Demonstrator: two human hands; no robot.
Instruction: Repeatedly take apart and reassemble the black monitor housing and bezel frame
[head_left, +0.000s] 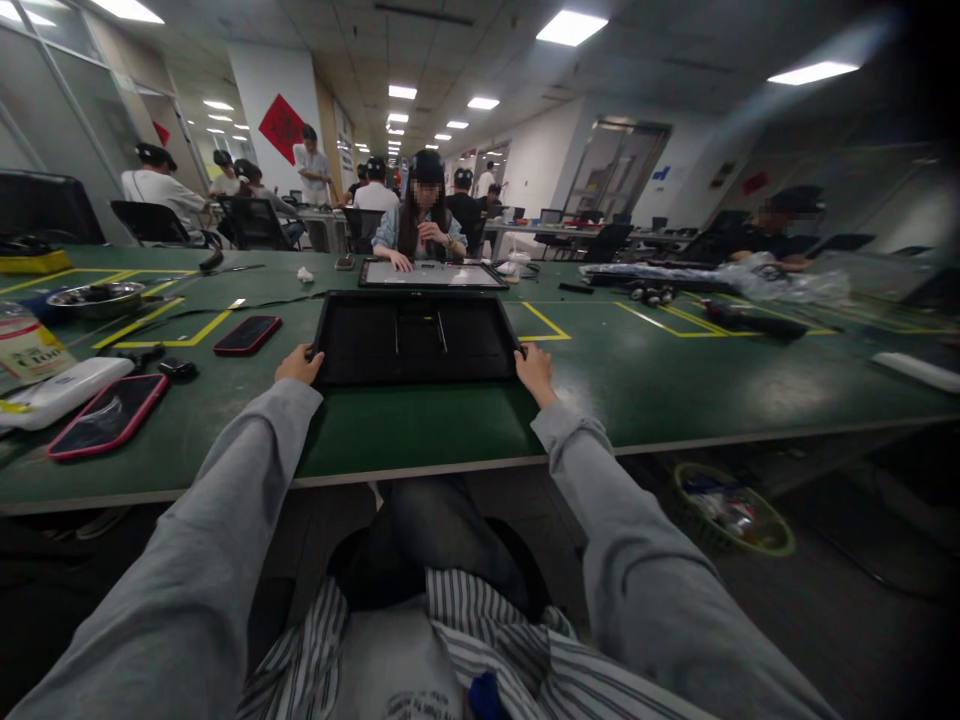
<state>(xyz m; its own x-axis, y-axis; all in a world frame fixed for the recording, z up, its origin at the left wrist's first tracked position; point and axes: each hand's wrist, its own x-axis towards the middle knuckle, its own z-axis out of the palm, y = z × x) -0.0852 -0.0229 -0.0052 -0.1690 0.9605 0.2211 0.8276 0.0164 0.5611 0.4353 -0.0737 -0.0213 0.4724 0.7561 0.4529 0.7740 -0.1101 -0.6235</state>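
A black monitor back cover (360,345), shallow and rectangular with a recess in its middle, lies in front of me on the green table. At its left edge, my left hand (299,365) is closed with the fingers curled round the rim. Likewise, my right hand (535,370) grips the right edge, its thumb on top. Part of the fingers on both hands is hidden by the cover. Just beyond the far edge is a flat screen panel (465,274) with a dark frame, under the hand of a person opposite.
Left on the green table (420,425) are two red-cased phones (247,335), a white power bank (71,392), a bottle (30,345) and a metal bowl (96,297). Clear plastic wrap (787,280) and dark parts lie right. A basket (731,510) stands below the table edge.
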